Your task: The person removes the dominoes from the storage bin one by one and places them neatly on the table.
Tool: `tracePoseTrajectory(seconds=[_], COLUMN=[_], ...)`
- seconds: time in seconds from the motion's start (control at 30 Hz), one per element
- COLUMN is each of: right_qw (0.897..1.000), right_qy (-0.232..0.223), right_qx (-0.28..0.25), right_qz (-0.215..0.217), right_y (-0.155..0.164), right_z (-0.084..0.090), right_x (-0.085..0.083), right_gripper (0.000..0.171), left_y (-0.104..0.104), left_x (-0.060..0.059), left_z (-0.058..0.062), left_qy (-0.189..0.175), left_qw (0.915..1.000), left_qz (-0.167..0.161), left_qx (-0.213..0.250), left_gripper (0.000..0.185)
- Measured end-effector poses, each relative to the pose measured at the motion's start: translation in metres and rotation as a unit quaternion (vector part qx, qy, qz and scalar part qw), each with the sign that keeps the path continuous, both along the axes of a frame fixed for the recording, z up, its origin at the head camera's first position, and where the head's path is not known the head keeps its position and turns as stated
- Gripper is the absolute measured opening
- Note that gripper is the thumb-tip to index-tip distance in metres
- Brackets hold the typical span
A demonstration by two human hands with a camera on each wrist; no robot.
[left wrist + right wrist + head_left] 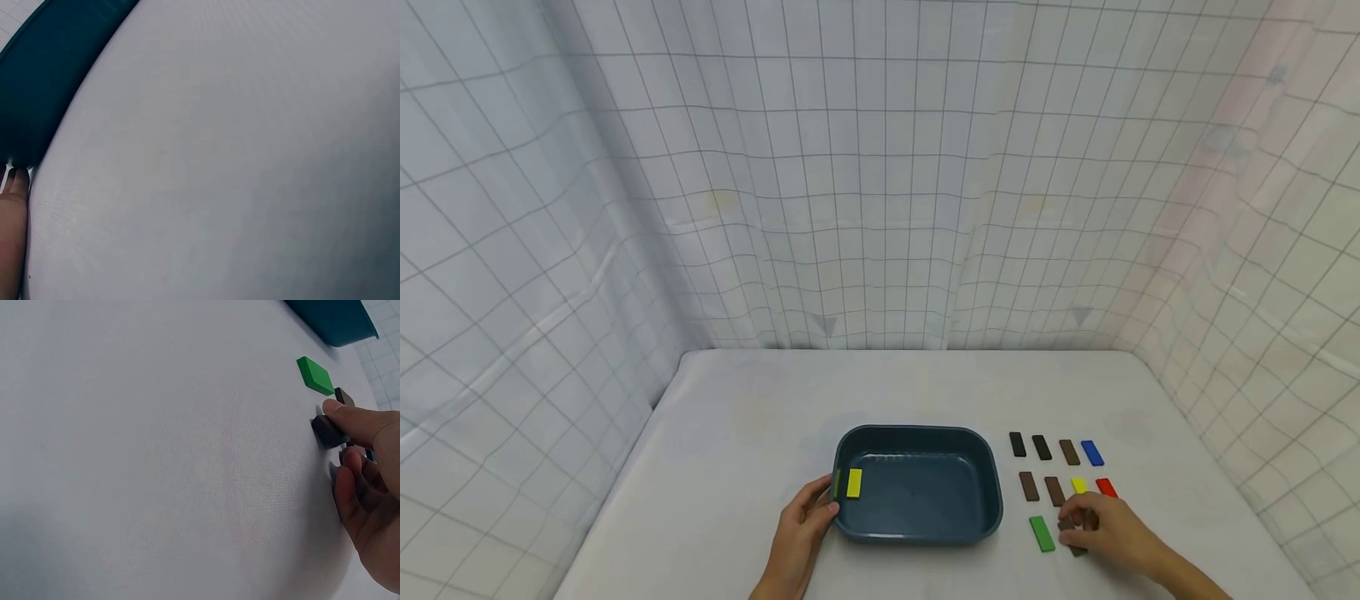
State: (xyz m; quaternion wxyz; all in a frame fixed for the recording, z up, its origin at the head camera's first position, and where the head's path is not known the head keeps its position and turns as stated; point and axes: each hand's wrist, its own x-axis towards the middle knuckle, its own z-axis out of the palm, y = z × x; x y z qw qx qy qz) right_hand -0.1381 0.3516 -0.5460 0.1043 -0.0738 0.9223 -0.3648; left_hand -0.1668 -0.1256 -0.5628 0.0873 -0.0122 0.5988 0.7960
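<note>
A dark blue-green basin point(917, 533) stands on the table, with a yellow tile point(854, 483) inside near its left wall and a green tile point(837, 485) against that wall. At the basin's left side my left hand point(801, 525) holds the wall, thumb at the rim; the left wrist view catches only a few fingers point(14, 231). To the right, my right hand point(1108, 529) pinches a dark brown tile point(327, 431) between thumb and fingers, low over the table. Beside it lies a green tile point(1042, 533).
Several tiles lie in rows right of the basin: black point(1017, 444), brown point(1070, 452), blue point(1092, 452), red point(1106, 487) and yellow point(1078, 485), the last two close behind my right hand. Gridded white curtains point(880, 250) surround the white table point(700, 500).
</note>
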Motion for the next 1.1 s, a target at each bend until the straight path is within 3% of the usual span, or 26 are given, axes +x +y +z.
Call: tracePoseTrajectory(seconds=[0.23,0.47,1.1], right_qw=[1.0,0.998,0.986], right_qy=[-0.002,0.05,0.091], right_qx=[-0.002,-0.005,-0.025], right_qz=[0.002,0.032,0.138], right_y=[0.0,-0.005,-0.046], right_z=[0.005,0.023,0.061], right_x=[-0.002,-0.01,-0.055], right_gripper=[0.025,0.017,0.021], left_y=[0.0,0.0,0.0], left_x=[-0.001,-0.001,0.0], left_z=[0.001,0.0,-0.001], left_qy=[0.001,-0.003,-0.003], left_qw=[1.0,0.9999,1.0], left_qz=[0.007,0.008,0.003], left_qx=[-0.002,-0.008,0.003], left_gripper=[0.054,0.054,0.056])
